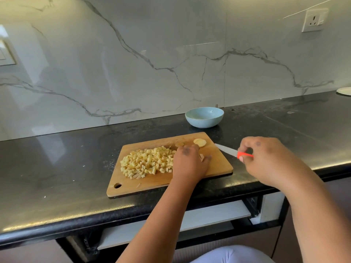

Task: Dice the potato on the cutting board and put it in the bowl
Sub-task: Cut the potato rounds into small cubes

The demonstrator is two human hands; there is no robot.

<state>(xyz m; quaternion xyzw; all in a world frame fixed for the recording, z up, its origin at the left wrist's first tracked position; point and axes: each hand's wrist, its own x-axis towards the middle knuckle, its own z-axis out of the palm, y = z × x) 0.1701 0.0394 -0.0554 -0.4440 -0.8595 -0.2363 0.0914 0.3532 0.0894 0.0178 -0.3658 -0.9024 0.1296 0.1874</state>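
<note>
Right grip: the right hand (266, 158) pinches the knife (234, 151) by its orange-red handle, fingertips curled round it, just off the right edge of the cutting board.
Knife: the pale blade points up and left toward the board's far right corner; from this view I cannot tell whether the tip touches the table or hangs just above it.
Left grip: the left hand (190, 164) lies palm down on the right half of the cutting board (152, 184), fingers fairly straight and spread, holding nothing. The fingertips reach the right edge of the diced pile, and a few loose pieces show beside the thumb.
Diced potato: the diced potato (147, 162), a heap of small pale yellow cubes, sits on the board's middle and left part, all of it on the wood.
Uncut pieces: two potato slices (199, 142) lie at the board's far right corner, beyond the left hand's fingers, near the knife tip.
Cutting board: wooden, rectangular, turned at a slant on the table, with a hanging hole at its near left corner; its near edge lies close to the table's front edge.
Bowl: the light blue bowl (204, 117) stands upright on the table behind the board's far right corner, apart from it, close to the wall. No potato shows inside it.
Table: black polished stone table (57, 168), backed by a white marble wall (114, 63) with grey veins.
Far right: a wall socket (314, 19) high up, and the edge of a white plate (344, 91) at the back of the table.
</note>
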